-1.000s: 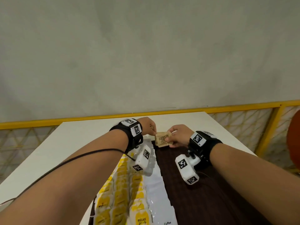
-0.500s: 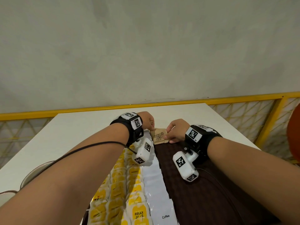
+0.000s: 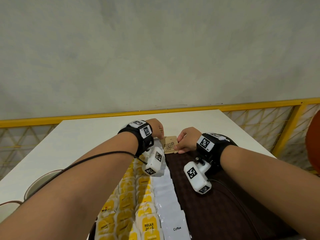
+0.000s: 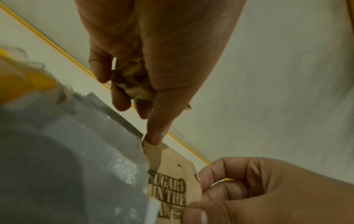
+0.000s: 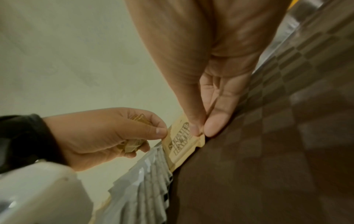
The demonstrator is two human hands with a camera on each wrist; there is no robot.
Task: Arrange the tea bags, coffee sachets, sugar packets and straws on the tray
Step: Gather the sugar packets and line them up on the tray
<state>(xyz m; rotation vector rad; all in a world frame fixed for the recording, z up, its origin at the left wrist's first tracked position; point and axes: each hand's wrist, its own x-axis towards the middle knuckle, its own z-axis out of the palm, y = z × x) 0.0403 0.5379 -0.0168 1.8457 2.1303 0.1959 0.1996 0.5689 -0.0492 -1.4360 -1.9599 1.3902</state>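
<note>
A brown sugar packet stands on edge at the far end of the dark brown tray, next to the row of white coffee sachets. My right hand pinches its right edge between thumb and forefinger. My left hand touches the packet's left corner with its thumb tip while its curled fingers hold a bunch of sugar packets. Yellow tea bags lie in rows on the tray's left part.
The tray sits on a white table. A round bowl rim shows at the left under my forearm. A yellow railing runs behind the table before a grey wall. Something orange shows at the right edge.
Both hands have lowered the sugar packet from above the tray down to its far end beside the coffee sachets. The view has tilted slightly.
</note>
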